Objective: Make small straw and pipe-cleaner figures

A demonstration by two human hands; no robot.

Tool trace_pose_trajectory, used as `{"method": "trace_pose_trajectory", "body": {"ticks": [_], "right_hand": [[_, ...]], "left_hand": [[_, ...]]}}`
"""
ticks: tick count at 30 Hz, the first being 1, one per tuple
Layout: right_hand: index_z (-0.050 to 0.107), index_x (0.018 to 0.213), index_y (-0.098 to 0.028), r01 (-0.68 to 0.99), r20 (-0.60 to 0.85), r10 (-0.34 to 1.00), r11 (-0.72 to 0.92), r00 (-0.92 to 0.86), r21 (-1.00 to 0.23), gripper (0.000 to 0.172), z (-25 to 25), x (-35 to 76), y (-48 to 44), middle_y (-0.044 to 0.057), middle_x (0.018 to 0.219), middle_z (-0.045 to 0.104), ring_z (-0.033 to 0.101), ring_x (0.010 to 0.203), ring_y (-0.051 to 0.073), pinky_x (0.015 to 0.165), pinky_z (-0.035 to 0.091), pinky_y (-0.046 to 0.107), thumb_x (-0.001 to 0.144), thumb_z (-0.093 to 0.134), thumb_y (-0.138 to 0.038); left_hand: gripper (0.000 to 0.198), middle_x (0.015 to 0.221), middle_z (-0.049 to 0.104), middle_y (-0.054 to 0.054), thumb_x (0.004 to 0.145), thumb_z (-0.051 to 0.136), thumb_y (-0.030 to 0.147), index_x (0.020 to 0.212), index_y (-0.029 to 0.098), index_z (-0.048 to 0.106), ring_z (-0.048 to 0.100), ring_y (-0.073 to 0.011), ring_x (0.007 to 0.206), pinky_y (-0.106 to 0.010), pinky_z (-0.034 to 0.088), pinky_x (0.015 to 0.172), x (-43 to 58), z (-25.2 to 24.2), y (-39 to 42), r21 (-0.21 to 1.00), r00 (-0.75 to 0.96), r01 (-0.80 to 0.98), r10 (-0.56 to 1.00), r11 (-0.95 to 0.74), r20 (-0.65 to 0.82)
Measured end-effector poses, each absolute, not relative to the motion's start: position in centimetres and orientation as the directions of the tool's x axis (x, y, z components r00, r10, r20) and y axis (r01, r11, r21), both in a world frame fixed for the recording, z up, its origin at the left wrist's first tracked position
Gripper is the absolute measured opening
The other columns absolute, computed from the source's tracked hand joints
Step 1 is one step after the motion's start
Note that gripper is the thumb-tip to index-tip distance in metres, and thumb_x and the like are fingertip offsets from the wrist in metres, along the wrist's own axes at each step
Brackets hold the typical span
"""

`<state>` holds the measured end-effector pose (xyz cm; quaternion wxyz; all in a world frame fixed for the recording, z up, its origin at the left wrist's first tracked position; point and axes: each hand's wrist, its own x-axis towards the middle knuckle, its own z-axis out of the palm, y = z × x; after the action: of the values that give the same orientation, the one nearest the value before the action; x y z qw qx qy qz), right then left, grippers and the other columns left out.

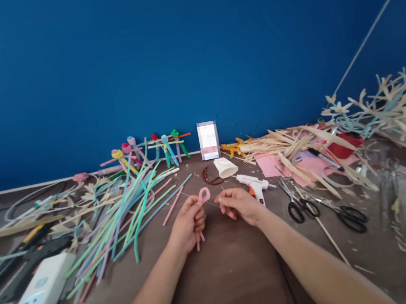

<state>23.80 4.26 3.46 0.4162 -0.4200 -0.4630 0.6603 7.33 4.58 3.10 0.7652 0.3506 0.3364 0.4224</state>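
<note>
Craft table: pink pipe-cleaner loop in left hand

Pastel pipe-cleaner heap sits left; hot glue gun right of center. White paper cup lies on its side, contents hidden. Left fingers curled, pinching the loop's twisted stem above the table. Right hand just beside it, fingers loosely curled, nothing visible in them. Loop likely light, soft, easily bent; best held at stem.
</note>
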Motion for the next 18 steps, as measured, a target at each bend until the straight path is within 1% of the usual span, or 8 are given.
{"method": "trace_pose_trajectory", "body": {"ticks": [5,9,13,18], "right_hand": [[0.055,0.071,-0.013,0.028,-0.145,0.961,-0.143,-0.236,-0.989,0.017,3.9,23.0,3.7,-0.005,0.048,0.051,0.037,0.034,0.002,0.034,0.026,0.015,0.066,0.058,-0.029],[0.056,0.075,-0.014,0.196,-0.116,0.975,-0.077,-0.192,-0.978,0.016,3.8,22.7,3.5,-0.006,0.047,0.048,0.036,0.033,0.003,0.033,0.026,0.016,0.068,0.054,-0.028],[0.057,0.077,-0.014,0.345,-0.030,0.980,0.040,-0.195,-0.938,0.016,3.5,22.6,3.2,-0.005,0.047,0.049,0.038,0.034,0.005,0.035,0.029,0.016,0.071,0.049,-0.027],[0.056,0.074,-0.015,0.467,0.095,0.983,0.160,-0.160,-0.870,0.015,3.5,22.3,2.7,-0.003,0.050,0.049,0.042,0.041,0.007,0.040,0.033,0.017,0.073,0.046,-0.026]], "left_hand": [[0.017,0.042,0.023,0.012,0.074,0.052,0.032,0.076,0.021,0.038,0.014,-0.0014,0.032,-0.013,0.008,0.033,7.8,3.1,4.1,0.857,0.406,-0.361,0.889,0.368,-0.211],[0.018,0.041,0.025,0.012,0.073,0.051,0.033,0.076,0.021,0.038,0.014,-0.0019,0.033,-0.014,0.009,0.033,8.1,3.2,3.9,0.889,0.370,-0.332,0.910,0.316,-0.186],[0.019,0.040,0.024,0.013,0.072,0.051,0.034,0.075,0.020,0.039,0.014,-0.0027,0.032,-0.014,0.009,0.033,8.4,3.2,3.7,0.920,0.305,-0.304,0.940,0.247,-0.151],[0.020,0.040,0.023,0.012,0.073,0.049,0.037,0.076,0.020,0.041,0.016,-0.0036,0.033,-0.016,0.011,0.033,8.5,3.1,3.7,0.959,0.253,-0.222,0.961,0.175,-0.117]]}}
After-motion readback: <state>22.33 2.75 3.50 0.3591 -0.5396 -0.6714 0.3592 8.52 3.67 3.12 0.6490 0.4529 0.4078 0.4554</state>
